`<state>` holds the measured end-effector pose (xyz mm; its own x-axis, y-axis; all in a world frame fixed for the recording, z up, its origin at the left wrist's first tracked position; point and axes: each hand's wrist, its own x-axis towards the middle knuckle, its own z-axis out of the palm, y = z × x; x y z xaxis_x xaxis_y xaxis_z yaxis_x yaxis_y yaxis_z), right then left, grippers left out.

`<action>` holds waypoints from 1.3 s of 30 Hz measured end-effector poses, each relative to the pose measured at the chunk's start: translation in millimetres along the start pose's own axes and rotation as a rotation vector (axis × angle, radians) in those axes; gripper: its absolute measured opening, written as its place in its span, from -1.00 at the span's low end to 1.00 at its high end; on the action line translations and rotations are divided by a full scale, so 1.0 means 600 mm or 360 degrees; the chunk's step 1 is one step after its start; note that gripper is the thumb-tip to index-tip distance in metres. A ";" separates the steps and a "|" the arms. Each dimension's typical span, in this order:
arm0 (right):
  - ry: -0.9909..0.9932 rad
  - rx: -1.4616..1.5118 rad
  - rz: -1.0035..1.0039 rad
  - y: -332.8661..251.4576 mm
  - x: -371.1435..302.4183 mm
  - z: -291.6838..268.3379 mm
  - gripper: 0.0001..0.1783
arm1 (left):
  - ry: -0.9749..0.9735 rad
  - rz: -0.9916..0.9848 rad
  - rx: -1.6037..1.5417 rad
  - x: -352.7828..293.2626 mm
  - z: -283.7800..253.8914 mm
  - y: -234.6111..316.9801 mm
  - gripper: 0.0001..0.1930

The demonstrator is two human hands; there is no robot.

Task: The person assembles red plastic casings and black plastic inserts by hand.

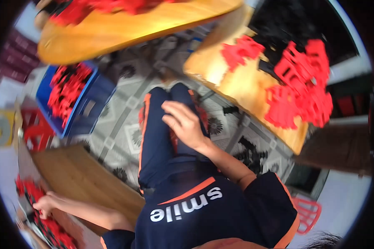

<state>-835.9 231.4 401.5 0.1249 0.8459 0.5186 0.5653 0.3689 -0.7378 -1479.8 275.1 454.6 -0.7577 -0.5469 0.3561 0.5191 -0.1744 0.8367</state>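
Observation:
My left hand (47,204) reaches out to the left, over a heap of red and black plastic parts (56,228). Its fingers look curled at the heap's edge; blur hides what lies between them. Above my lap, my right hand (184,125) is held with its fingers apart and nothing in it. The red pieces (297,85) piled on the wooden table at the right are flat with slots cut in them. A smaller group of red pieces (242,50) lies nearer that table's left end.
A blue bin (91,101) of red and black parts stands on the tiled floor at left. Ahead is another wooden table (124,37) with red pieces. Black parts (251,153) lie on the floor at right. A brown board (85,178) is beside me. Other people's arms show at left.

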 end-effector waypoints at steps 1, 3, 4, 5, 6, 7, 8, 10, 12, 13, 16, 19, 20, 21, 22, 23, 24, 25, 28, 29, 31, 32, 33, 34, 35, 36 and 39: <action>0.0219 -0.0235 -0.0105 0.014 0.013 -0.029 -0.73 | -0.0359 0.0262 -0.0259 -0.088 -0.032 0.056 -0.41; 0.0661 -0.0524 -0.0014 0.048 0.038 -0.097 -0.79 | -0.1223 -0.0080 -0.0744 -0.404 -0.160 0.281 -0.66; 0.0869 -0.0694 0.0158 0.107 0.034 -0.138 -0.70 | -0.1827 0.0139 -0.0509 -0.502 -0.194 0.304 -0.70; 0.0972 -0.0672 0.0323 0.122 0.058 -0.180 -0.64 | -0.2201 0.0224 -0.0256 -0.587 -0.234 0.327 -0.69; 0.1138 -0.0683 0.0282 0.140 0.082 -0.213 -0.60 | -0.2523 0.0150 -0.0433 -0.669 -0.281 0.362 -0.62; 0.1179 -0.0706 0.0284 0.165 0.098 -0.241 -0.60 | -0.2984 -0.0119 -0.0641 -0.739 -0.308 0.387 -0.56; 0.1042 -0.0851 0.0336 0.191 0.113 -0.251 -0.59 | -0.3277 -0.0386 -0.0618 -0.781 -0.332 0.428 -0.53; 0.0735 -0.0859 0.0362 0.218 0.120 -0.252 -0.61 | -0.3610 -0.0617 -0.1001 -0.894 -0.339 0.452 -0.42; 0.0487 -0.0818 0.0357 0.209 0.107 -0.237 -0.62 | -0.3972 -0.0846 -0.0957 -0.955 -0.334 0.499 -0.22; 0.0471 -0.0679 0.0114 0.196 0.095 -0.229 -0.65 | -0.4125 -0.0860 -0.0858 -0.971 -0.328 0.517 -0.10; -0.0075 -0.0705 -0.0338 0.132 0.075 -0.235 -0.75 | -0.4413 -0.1528 -0.0829 -0.981 -0.329 0.539 0.07; -0.0207 -0.0097 0.0011 0.105 0.114 -0.333 -0.79 | -0.4346 -0.2036 -0.0572 -0.970 -0.360 0.511 -0.03; 0.0249 -0.0096 0.0259 0.138 0.151 -0.358 -0.83 | -0.4228 -0.2237 -0.0637 -0.952 -0.365 0.513 -0.06; 0.0517 -0.0506 0.0237 0.157 0.202 -0.394 -0.83 | -0.4103 -0.2443 -0.0693 -0.936 -0.370 0.512 -0.08; 0.0663 -0.1171 -0.0062 0.195 0.250 -0.431 -0.75 | -0.4112 -0.2441 -0.0685 -0.916 -0.378 0.514 -0.08; 0.0672 -0.1698 -0.0030 0.232 0.282 -0.450 -0.65 | -0.4013 -0.2632 -0.0626 -0.898 -0.383 0.515 -0.10; 0.0557 -0.1973 0.0084 0.282 0.299 -0.477 -0.61 | -0.3925 -0.2826 -0.0576 -0.888 -0.388 0.516 -0.12; 0.0428 -0.2236 0.0200 0.318 0.307 -0.501 -0.57 | -0.3950 -0.2824 -0.0659 -0.877 -0.391 0.511 -0.14; -0.0002 -0.2531 0.0059 0.341 0.328 -0.533 -0.82 | -0.3879 -0.2946 -0.0746 -0.849 -0.388 0.463 -0.12; 0.0182 -0.2327 -0.0038 0.304 0.338 -0.506 -0.88 | -0.3808 -0.2974 -0.0793 -0.832 -0.382 0.441 -0.11; 0.0362 -0.2143 -0.0079 0.263 0.320 -0.483 -0.90 | -0.3815 -0.2928 -0.0763 -0.799 -0.377 0.420 -0.10; 0.0300 -0.2126 -0.0036 0.258 0.308 -0.479 -0.80 | -0.3789 -0.2873 -0.0649 -0.782 -0.376 0.414 -0.11; 0.0297 -0.2139 -0.0024 0.274 0.295 -0.488 -0.80 | -0.3788 -0.2817 -0.0567 -0.780 -0.373 0.413 -0.13; 0.0229 -0.2111 -0.0166 0.306 0.279 -0.497 -0.68 | -0.3797 -0.2830 -0.0565 -0.776 -0.378 0.407 -0.13; 0.0169 -0.2086 -0.0303 0.335 0.263 -0.508 -0.54 | -0.3816 -0.2823 -0.0483 -0.774 -0.384 0.399 -0.13; 0.0040 -0.2210 -0.0154 0.338 0.260 -0.505 -0.35 | -0.3814 -0.2803 -0.0411 -0.771 -0.388 0.389 -0.14; -0.0224 -0.2227 0.0184 0.309 0.283 -0.490 -0.37 | -0.3830 -0.2715 -0.0484 -0.746 -0.400 0.367 -0.09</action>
<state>-470.3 330.4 480.0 0.1913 0.9060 0.3775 0.8988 -0.3162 0.3036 -931.4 285.1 379.6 0.6610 0.7281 -0.1816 -0.3935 0.5424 0.7423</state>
